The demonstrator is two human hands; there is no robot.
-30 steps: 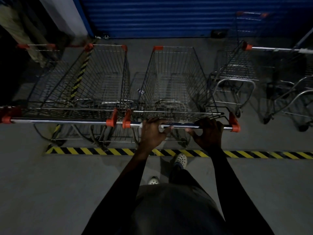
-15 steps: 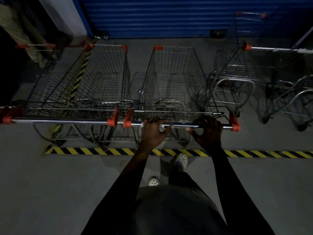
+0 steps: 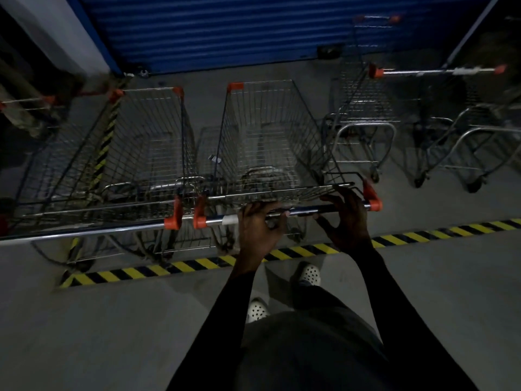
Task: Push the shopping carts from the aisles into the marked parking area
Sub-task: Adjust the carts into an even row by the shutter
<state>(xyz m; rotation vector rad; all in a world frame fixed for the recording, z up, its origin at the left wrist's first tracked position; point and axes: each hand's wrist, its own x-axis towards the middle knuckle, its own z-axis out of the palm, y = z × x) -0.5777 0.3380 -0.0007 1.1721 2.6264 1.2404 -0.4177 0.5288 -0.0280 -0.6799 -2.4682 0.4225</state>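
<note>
shopping cart [image 3: 265,142] stands past the striped floor tape [image 3: 197,263], just right of a parked cart [image 3: 141,142], nose toward the far shutter [image 3: 239,29]. left hand [image 3: 258,227] and right hand [image 3: 348,218] both wrap fingers round its handle bar [image 3: 298,211]; an even, straight push should keep it parallel.

Left cart [image 3: 146,142] beside right cart [image 3: 267,131] — shutter [image 3: 253,29] ahead, floor stripe [image 3: 183,266] behind.

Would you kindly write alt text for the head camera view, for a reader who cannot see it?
A person's left hand grips the handle of a wire shopping cart, the right hand laid over it. The cart stands past yellow-black floor tape, beside another cart, facing a blue roller shutter.
</note>
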